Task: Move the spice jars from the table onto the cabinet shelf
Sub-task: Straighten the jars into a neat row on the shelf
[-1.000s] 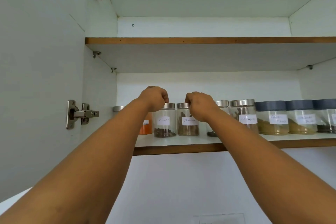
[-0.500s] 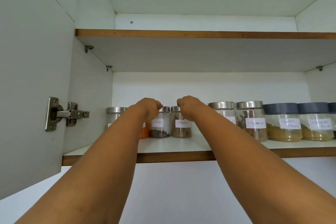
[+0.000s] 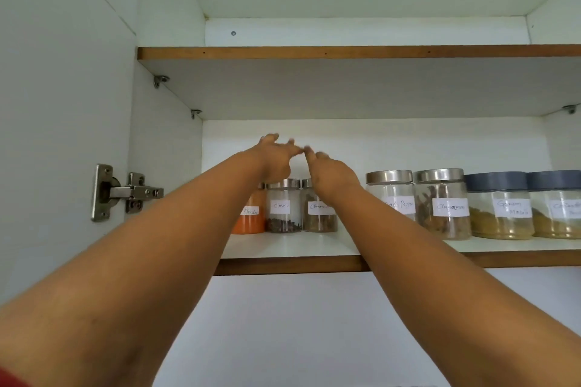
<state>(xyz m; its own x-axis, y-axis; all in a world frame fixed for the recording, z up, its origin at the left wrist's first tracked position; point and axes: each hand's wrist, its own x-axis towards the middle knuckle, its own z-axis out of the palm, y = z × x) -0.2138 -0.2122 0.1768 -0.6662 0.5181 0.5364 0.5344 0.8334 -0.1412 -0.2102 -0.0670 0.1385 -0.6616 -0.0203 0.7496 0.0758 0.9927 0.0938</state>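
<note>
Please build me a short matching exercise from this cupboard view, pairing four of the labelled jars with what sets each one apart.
Things:
1. Cloves jar
2. Cinnamon jar
3. Garam masala jar
4. Jar at the far left of the row

Features:
A. dark blue-grey lid
B. orange powder inside
C. dark bits at the bottom, mostly empty above
D. brown sticks, silver lid

Pairs: 1-C, 2-D, 3-A, 4-B

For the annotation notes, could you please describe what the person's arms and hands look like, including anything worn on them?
Both forearms are bare up to the frame edge, with no sleeves, watch, bracelets or gloves showing. The left hand and right hand show no rings, though the fingers are motion-blurred. A sliver of red fabric sits at the lower-left corner.
</note>
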